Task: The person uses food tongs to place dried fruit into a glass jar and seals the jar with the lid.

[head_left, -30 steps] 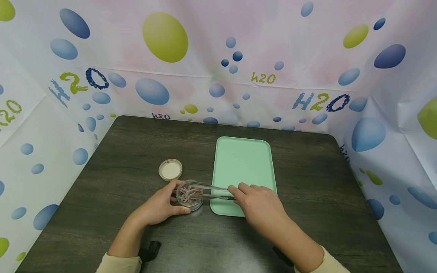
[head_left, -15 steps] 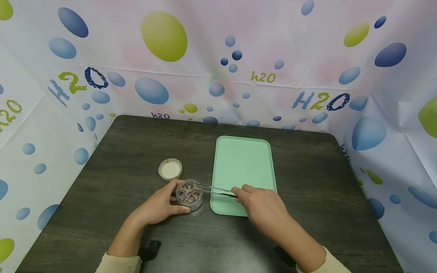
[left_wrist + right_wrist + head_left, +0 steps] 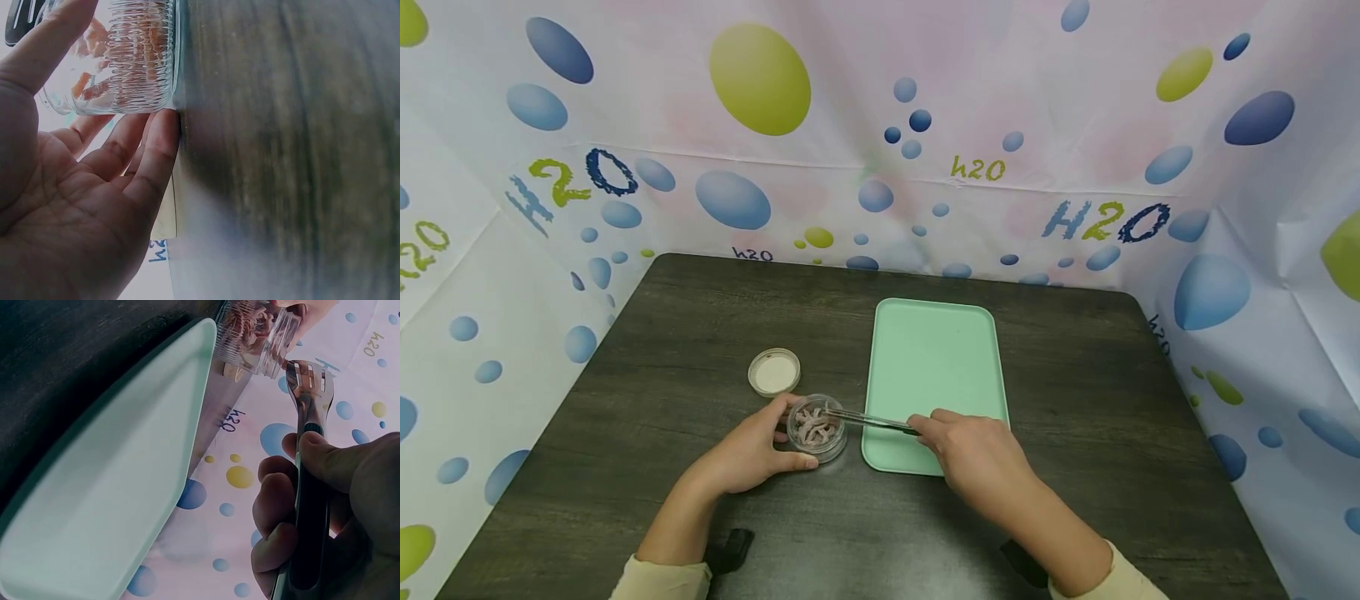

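Note:
My left hand [image 3: 748, 458] grips a small glass jar [image 3: 826, 455] on the table, thumb on the near side and fingers on the far side. In the left wrist view the ribbed jar wall [image 3: 144, 50] shows the pinkish-brown strips [image 3: 815, 427] inside. With fingers curled round the handle, my right hand [image 3: 977, 454] holds metal tongs [image 3: 876, 421] with slotted, fork-like ends. Their arms are pressed close together, and the tips overlap the jar's mouth. In the right wrist view the tongs' slotted end [image 3: 310, 390] is right by the jar's rim; I cannot tell whether it pinches a strip.
A round lid [image 3: 774, 372] lies just behind the jar. To the jar's right, a mint-green tray [image 3: 936, 358] lies on the dark wooden table [image 3: 1075, 375], partly under the right hand and tongs. A bubble-patterned sheet [image 3: 850, 108] hangs behind the table.
The tongs' arms have come together from wide apart. Their tips have drawn back right from deeper over the strips, with the right hand shifting slightly right. The left hand and jar stay put.

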`<state>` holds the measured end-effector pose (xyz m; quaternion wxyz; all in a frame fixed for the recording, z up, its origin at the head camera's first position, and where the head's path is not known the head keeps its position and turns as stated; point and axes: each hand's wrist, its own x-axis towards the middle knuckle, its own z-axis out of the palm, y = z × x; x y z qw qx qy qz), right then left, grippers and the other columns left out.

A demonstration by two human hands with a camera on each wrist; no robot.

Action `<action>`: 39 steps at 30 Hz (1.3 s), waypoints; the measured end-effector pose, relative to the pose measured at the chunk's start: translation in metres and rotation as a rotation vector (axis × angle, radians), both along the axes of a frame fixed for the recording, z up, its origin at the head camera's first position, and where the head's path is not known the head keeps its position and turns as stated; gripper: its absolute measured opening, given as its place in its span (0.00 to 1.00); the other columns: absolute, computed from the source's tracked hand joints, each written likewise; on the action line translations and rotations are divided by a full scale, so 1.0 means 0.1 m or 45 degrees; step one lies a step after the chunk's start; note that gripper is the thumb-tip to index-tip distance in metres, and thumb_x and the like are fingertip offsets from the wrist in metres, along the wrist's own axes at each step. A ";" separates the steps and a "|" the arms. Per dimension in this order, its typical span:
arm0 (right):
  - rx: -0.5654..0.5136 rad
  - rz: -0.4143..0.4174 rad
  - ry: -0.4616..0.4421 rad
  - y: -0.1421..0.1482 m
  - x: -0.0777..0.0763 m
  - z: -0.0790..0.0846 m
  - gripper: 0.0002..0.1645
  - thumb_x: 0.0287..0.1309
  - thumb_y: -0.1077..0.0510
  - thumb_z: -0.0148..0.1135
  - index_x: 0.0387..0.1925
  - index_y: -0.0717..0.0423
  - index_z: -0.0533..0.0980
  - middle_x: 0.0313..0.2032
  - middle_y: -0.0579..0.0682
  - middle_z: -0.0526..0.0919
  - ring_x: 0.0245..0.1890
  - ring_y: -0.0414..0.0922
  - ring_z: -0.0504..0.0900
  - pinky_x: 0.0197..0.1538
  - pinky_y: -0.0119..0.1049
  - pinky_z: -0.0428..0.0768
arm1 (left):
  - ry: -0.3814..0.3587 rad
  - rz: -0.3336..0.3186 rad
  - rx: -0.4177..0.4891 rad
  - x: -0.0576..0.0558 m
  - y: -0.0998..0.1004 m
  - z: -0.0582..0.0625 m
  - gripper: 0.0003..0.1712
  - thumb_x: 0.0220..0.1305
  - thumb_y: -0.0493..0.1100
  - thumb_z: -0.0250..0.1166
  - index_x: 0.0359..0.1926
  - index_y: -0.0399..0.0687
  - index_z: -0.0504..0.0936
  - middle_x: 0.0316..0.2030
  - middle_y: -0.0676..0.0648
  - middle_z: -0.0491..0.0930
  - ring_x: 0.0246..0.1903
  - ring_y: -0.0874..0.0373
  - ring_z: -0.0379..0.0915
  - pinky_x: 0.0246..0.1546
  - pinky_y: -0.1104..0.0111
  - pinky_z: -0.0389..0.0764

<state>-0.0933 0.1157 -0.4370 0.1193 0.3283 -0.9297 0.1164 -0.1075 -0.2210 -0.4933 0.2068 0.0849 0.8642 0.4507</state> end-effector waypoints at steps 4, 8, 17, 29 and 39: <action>-0.009 0.000 -0.004 0.00 0.00 -0.03 0.13 0.61 0.57 0.80 0.46 0.42 0.86 0.27 0.35 0.81 0.19 0.30 0.67 0.23 0.24 0.65 | -0.001 -0.006 -0.001 0.00 0.00 0.00 0.48 0.63 0.54 0.82 0.76 0.51 0.67 0.64 0.41 0.80 0.62 0.44 0.82 0.60 0.50 0.85; -0.030 0.001 -0.032 0.02 0.00 -0.06 0.13 0.62 0.57 0.79 0.47 0.42 0.86 0.28 0.35 0.82 0.20 0.30 0.69 0.24 0.24 0.67 | -0.002 -0.007 -0.007 0.00 0.01 0.00 0.48 0.63 0.54 0.82 0.76 0.51 0.67 0.64 0.41 0.80 0.62 0.43 0.82 0.60 0.49 0.85; -0.147 -0.109 -0.088 0.12 -0.05 -0.03 0.15 0.62 0.59 0.79 0.50 0.45 0.89 0.30 0.38 0.87 0.23 0.31 0.75 0.24 0.25 0.68 | 0.002 -0.010 -0.009 0.00 0.01 0.02 0.49 0.63 0.54 0.82 0.77 0.50 0.66 0.67 0.39 0.79 0.62 0.43 0.82 0.61 0.48 0.85; -0.132 -0.064 -0.146 0.07 -0.04 -0.05 0.14 0.63 0.58 0.78 0.50 0.44 0.90 0.39 0.38 0.93 0.31 0.35 0.87 0.30 0.26 0.77 | 0.007 0.000 -0.002 -0.01 0.00 -0.01 0.48 0.63 0.54 0.82 0.77 0.50 0.67 0.67 0.41 0.79 0.63 0.44 0.82 0.62 0.48 0.85; -0.129 -0.031 -0.181 0.02 -0.02 -0.12 0.13 0.65 0.58 0.77 0.49 0.44 0.90 0.36 0.38 0.92 0.28 0.32 0.82 0.29 0.26 0.77 | 0.001 0.007 -0.028 0.00 0.00 -0.02 0.49 0.63 0.55 0.82 0.77 0.50 0.66 0.66 0.41 0.79 0.63 0.42 0.82 0.62 0.47 0.85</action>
